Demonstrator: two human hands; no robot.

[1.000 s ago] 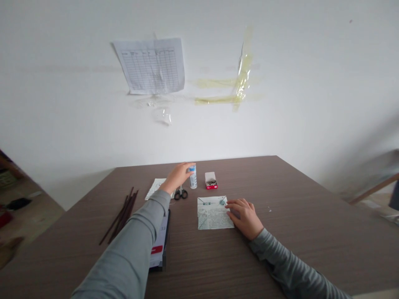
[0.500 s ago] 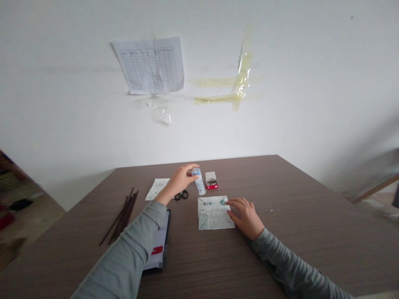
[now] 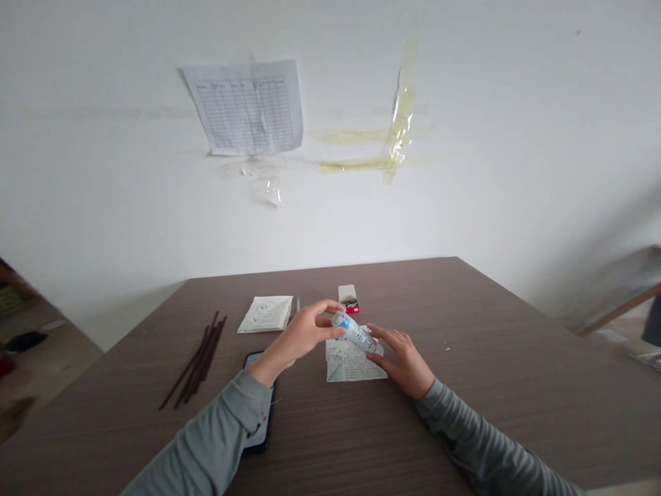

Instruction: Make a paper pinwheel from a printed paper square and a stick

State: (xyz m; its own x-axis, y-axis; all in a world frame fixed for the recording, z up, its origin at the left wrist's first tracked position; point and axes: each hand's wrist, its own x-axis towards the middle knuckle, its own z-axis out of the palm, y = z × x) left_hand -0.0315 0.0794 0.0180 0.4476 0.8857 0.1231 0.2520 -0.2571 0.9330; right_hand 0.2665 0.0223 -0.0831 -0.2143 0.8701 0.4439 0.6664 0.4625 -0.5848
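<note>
A small clear cylinder with a white and blue label [image 3: 355, 335] is tilted above the folded printed paper [image 3: 351, 370], its upper end toward the left. My left hand [image 3: 312, 327] grips that upper end between thumb and fingers. Around the lower end, the thumb and fingers of my right hand [image 3: 405, 358] close from the right. The cylinder and both hands cover part of the paper, which has creased flaps like an envelope. Just behind sits an open red and white box [image 3: 349, 304] with small metallic pieces in it.
Several thin dark brown sticks [image 3: 199, 362] lie at the left. A folded printed paper packet [image 3: 266, 313] is behind my left wrist. My left sleeve partly covers a phone [image 3: 257, 444]. A wall bearing a taped printed sheet [image 3: 250, 110] stands behind the brown table [image 3: 490, 386].
My left hand has brought the cylinder toward me and right, tipping it over the paper. My right hand has gone from touching the paper to holding the cylinder's lower end.
</note>
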